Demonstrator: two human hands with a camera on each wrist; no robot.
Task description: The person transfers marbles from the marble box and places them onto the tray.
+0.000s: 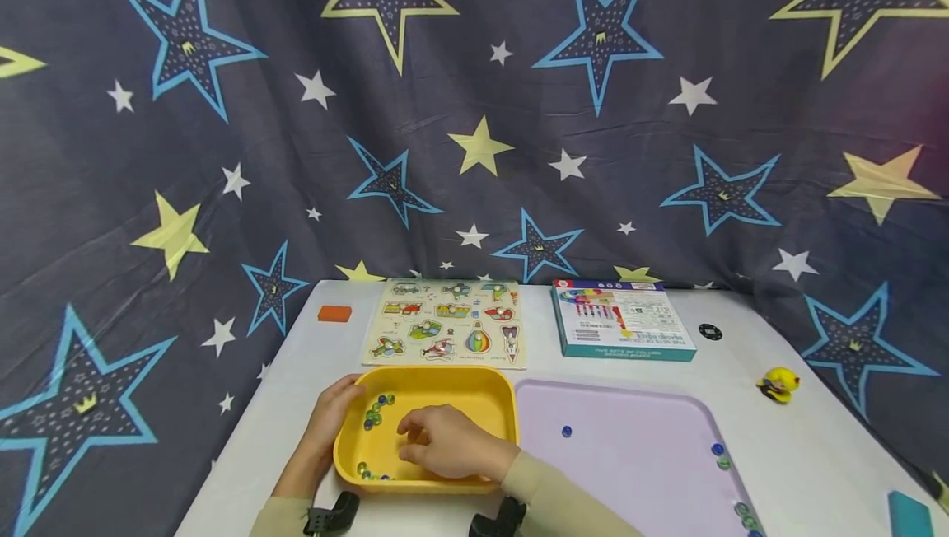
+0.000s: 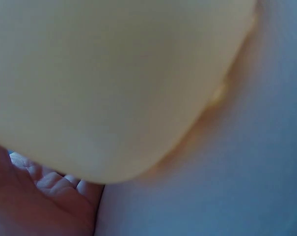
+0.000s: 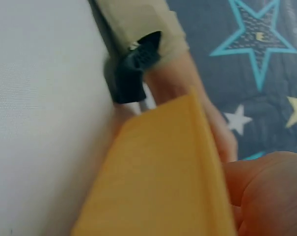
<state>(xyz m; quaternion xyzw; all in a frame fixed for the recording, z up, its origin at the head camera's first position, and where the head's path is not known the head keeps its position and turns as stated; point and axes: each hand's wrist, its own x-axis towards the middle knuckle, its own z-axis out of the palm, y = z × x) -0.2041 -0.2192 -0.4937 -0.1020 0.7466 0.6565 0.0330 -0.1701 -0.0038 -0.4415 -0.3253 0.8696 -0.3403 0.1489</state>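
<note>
A yellow tray (image 1: 445,483) stands near the front of the table, with several glass marbles (image 1: 374,415) inside along its left side and front left corner. My left hand (image 1: 326,422) holds the tray by its left side, fingers at the rim. In the left wrist view, part of the palm (image 2: 55,201) shows below the blurred pale tray wall (image 2: 114,98). Over the middle of the tray, my right hand (image 1: 448,442) points left with loosely bent fingers; thumb and forefinger are apart, and no marble shows between them. The right wrist view has the tray wall (image 3: 158,172) in front of that hand (image 3: 273,196).
A lilac tray (image 1: 615,393) lies to the right, with a blue marble (image 1: 567,431) and several others (image 1: 722,462) along its right side. Behind are a puzzle board (image 1: 423,356), a boxed set (image 1: 630,352) and an orange block (image 1: 334,314). Far right sits a yellow duck toy (image 1: 780,385).
</note>
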